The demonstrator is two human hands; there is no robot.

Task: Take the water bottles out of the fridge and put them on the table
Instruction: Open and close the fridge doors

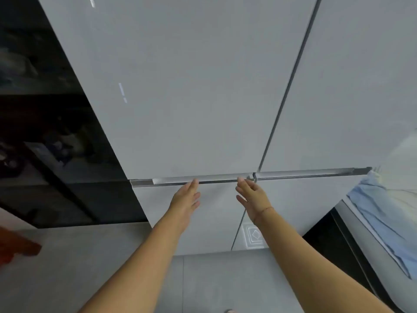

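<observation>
A tall pale grey fridge point(191, 86) fills the view, all its doors closed. A metal handle strip point(171, 180) runs along the bottom edge of the upper doors. My left hand point(186, 198) reaches up with fingers apart, its fingertips at the strip under the upper left door. My right hand point(251, 196) is also open, fingertips just below the strip near the seam between the two upper doors. Both hands hold nothing. No water bottles and no table are in view.
A dark shelving unit point(45, 132) with dim objects stands left of the fridge. At the right is an appliance draped with a light blue cloth point(381, 222). Grey tiled floor point(79, 267) lies below, with a red object point(15, 245) at the left edge.
</observation>
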